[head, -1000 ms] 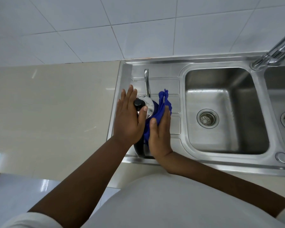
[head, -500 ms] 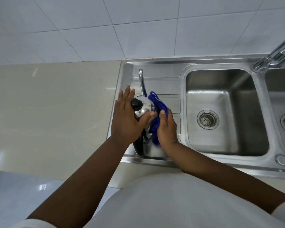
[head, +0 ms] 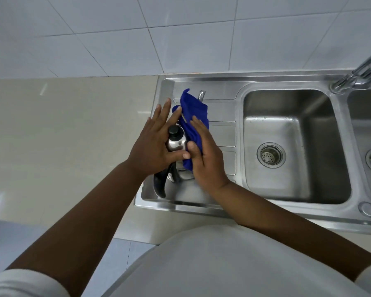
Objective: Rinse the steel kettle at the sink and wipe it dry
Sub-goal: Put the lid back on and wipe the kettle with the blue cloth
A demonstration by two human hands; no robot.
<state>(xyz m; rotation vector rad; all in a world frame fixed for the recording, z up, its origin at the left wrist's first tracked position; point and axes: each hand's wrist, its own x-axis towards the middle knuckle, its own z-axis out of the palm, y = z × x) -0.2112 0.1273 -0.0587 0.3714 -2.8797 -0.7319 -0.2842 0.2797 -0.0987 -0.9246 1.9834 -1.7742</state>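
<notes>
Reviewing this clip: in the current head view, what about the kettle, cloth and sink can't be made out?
- Kettle body: mostly hidden by the left hand, the right hand and the blue cloth; wet or dry cannot be told.
- Spout: only its tip shows above the cloth.
- Tap: cut off by the right edge, outlet out of view.
- Second basin: cut by the right edge.

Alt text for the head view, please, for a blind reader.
From above, a person's left hand steadies a steel kettle on the sink's drainboard while the right hand presses a blue cloth against its side. A basin and tap lie to the right.
</notes>
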